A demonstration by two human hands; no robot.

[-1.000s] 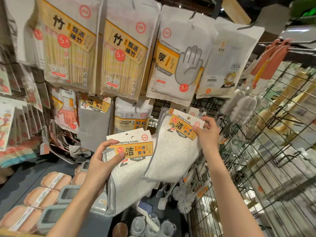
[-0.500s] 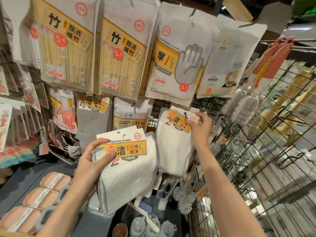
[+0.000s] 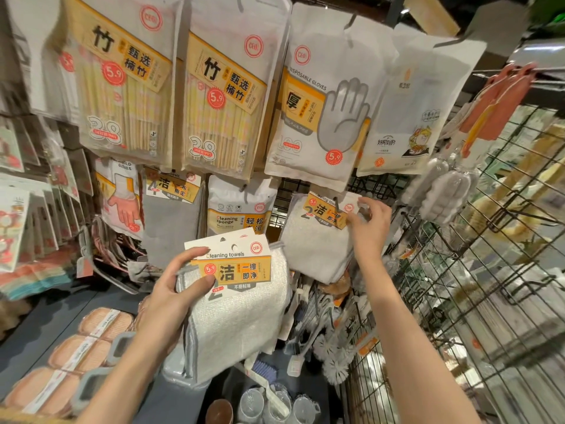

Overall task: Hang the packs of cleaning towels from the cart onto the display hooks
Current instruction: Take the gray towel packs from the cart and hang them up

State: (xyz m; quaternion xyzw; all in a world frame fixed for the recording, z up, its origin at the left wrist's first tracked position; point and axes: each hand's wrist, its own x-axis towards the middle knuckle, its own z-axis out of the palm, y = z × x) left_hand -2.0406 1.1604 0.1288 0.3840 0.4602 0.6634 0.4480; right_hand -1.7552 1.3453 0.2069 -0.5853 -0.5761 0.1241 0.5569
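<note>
My left hand [image 3: 171,289] grips a pack of white cleaning towels [image 3: 235,310] by the left edge of its orange and white header card, thumb across the front. Behind it sits at least one more header card. Up and to the right, a second towel pack [image 3: 318,240] hangs on a display hook [image 3: 336,201] that passes through its card. My right hand [image 3: 368,228] is at that pack's right edge, fingers loosely spread, thumb touching the card's corner.
Bamboo chopstick packs [image 3: 220,96], a disposable gloves pack [image 3: 324,108] and a cleaning sponge pack [image 3: 238,209] hang around the hook. A black wire grid rack [image 3: 489,270] with brushes fills the right. Sponges [image 3: 76,356] lie on the lower left shelf.
My right hand carried the second towel pack up and back onto the hook and loosened its hold. My left hand drifted slightly left and up with its pack.
</note>
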